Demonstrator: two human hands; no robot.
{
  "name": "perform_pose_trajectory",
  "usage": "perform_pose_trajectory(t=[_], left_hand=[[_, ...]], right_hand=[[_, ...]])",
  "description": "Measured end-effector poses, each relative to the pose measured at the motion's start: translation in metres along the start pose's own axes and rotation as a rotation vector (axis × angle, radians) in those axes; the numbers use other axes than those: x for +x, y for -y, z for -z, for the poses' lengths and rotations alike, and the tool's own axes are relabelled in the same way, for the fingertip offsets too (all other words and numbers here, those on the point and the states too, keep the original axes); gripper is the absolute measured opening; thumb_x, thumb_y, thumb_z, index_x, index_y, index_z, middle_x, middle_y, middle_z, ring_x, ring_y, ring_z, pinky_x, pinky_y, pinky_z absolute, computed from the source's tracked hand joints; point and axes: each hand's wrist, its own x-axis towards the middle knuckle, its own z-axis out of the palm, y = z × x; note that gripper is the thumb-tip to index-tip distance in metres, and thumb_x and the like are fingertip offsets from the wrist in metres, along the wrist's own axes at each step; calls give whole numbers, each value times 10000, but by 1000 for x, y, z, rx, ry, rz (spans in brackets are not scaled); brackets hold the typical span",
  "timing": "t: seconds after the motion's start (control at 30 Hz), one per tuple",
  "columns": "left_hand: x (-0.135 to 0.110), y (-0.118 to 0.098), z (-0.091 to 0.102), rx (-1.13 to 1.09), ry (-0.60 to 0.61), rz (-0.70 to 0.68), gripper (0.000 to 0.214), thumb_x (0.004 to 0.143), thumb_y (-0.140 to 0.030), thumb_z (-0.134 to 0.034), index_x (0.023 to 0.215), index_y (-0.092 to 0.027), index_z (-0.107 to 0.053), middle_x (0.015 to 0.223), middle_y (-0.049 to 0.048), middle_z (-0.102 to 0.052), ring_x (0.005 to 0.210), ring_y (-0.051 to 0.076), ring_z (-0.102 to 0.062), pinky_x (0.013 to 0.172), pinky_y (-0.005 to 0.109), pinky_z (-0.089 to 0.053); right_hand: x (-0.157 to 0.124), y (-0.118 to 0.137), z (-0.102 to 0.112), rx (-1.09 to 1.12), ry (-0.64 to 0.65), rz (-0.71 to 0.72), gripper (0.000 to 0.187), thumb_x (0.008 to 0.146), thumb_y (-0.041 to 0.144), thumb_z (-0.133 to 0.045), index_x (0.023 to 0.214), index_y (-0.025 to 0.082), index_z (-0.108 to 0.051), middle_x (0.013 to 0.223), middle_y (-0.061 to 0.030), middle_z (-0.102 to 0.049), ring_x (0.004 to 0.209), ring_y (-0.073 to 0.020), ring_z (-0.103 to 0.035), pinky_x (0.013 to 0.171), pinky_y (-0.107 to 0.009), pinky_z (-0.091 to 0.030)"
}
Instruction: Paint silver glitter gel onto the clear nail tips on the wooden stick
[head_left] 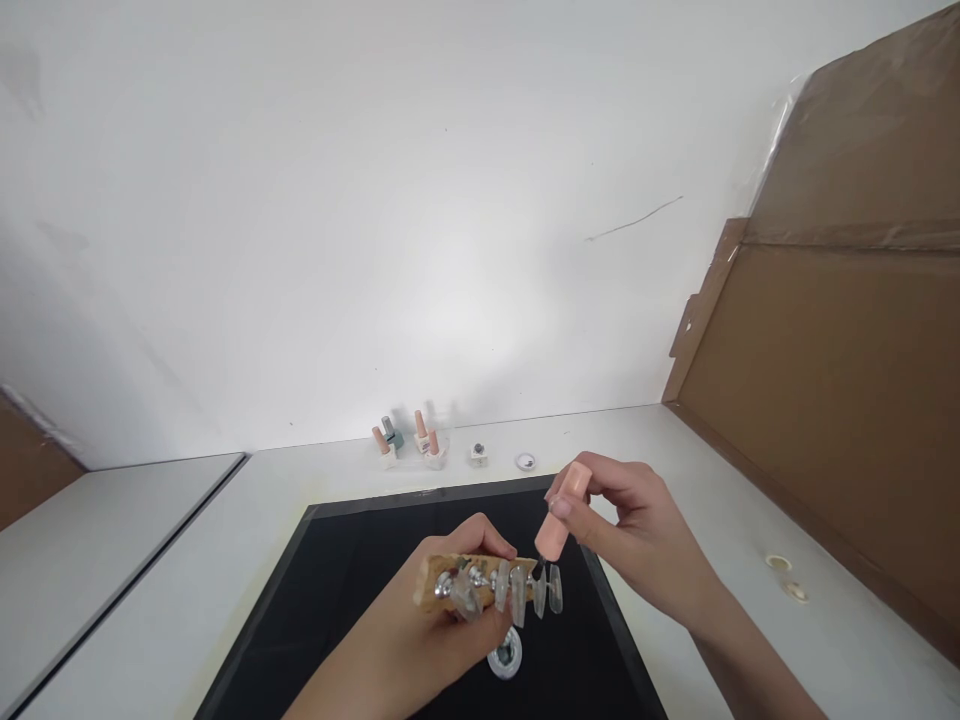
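My left hand (pixel 427 630) is closed around a small wooden holder (pixel 439 580) with several clear false nail tips (pixel 517 590) sticking out of it, held over a black mat (pixel 337 590). My right hand (pixel 630 540) pinches a peach nail polish brush cap (pixel 559 520), its lower end right above the nail tips at the holder's right end. A small round silver object (pixel 504 662) lies on the mat just below my left hand.
Several small nail polish bottles (pixel 409 440) stand at the back of the white table by the wall, with a small jar (pixel 478 453) and a round lid (pixel 525 461) beside them. A large cardboard sheet (pixel 840 380) leans on the right.
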Motion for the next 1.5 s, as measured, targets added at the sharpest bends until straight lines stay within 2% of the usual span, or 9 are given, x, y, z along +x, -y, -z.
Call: perform_pose_trajectory(t=[0.1, 0.27, 0.43, 0.57, 0.7, 0.83, 1.13, 1.33, 1.5], left_hand=[[0, -1, 0, 11, -5, 4, 81, 806, -170, -543, 866, -224, -539, 707, -60, -568, 605, 104, -454, 554, 201, -351], [0, 3, 1, -1, -32, -9, 58, 826, -242, -567, 877, -233, -540, 702, -56, -564, 596, 104, -425, 544, 205, -343], [1, 5, 1, -65, -76, -6, 136, 822, -330, -611, 875, -220, -552, 643, -61, -488, 568, 95, -384, 529, 211, -341], [2, 7, 1, -175, -90, -4, 214, 794, -384, -647, 893, -215, -558, 636, -52, -497, 573, 104, -436, 559, 233, -422], [3, 6, 1, -242, -107, -15, 248, 760, -378, -686, 905, -207, -581, 621, -44, -504, 572, 113, -461, 556, 242, -461], [3, 0, 1, -311, -74, -21, 259, 740, -386, -706, 875, -200, -588, 626, -37, -516, 581, 113, -483, 554, 239, -479], [0, -8, 1, -363, -18, -13, 268, 740, -381, -715, 863, -194, -566, 666, -36, -537, 589, 101, -499, 557, 230, -478], [-2, -11, 2, -399, 0, 30, 257, 758, -342, -706, 903, -192, -557, 669, -36, -546, 607, 104, -504, 576, 241, -482], [-1, -6, 3, -443, 39, 7, 234, 788, -348, -685, 904, -195, -551, 670, -34, -548, 606, 100, -512, 560, 223, -478]], right_hand=[[0, 0, -1, -28, 23, 1, 295, 891, 278, -557, 606, 200, -551, 605, 16, -691, 557, -117, -479, 525, -240, -386], [-2, -1, 1, -51, -110, 45, 274, 884, 277, -567, 623, 198, -587, 625, 10, -677, 576, -118, -503, 520, -231, -396], [-6, -1, 7, 6, -191, 152, 250, 896, 272, -557, 661, 201, -603, 672, 17, -660, 505, -86, -456, 478, -215, -375], [-11, 2, 10, 45, -115, 197, 170, 894, 280, -564, 756, 213, -637, 666, 13, -660, 472, -84, -457, 433, -211, -350], [-16, 6, 11, 48, -6, 215, 97, 882, 276, -583, 827, 233, -651, 663, 11, -678, 503, -103, -509, 469, -219, -413], [-18, 7, 12, 46, 27, 219, 88, 878, 290, -587, 872, 237, -657, 653, 6, -683, 503, -112, -525, 494, -232, -448], [-12, 7, 14, 34, -54, 185, 115, 887, 273, -579, 820, 227, -662, 648, 13, -645, 495, -93, -476, 461, -212, -390], [-13, 10, 18, 74, -138, 204, 161, 895, 295, -572, 786, 228, -670, 676, 1, -668, 506, -105, -507, 471, -233, -402], [-17, 14, 17, 111, -67, 214, 146, 883, 316, -587, 815, 222, -677, 683, -10, -661, 483, -103, -516, 447, -234, -402]])
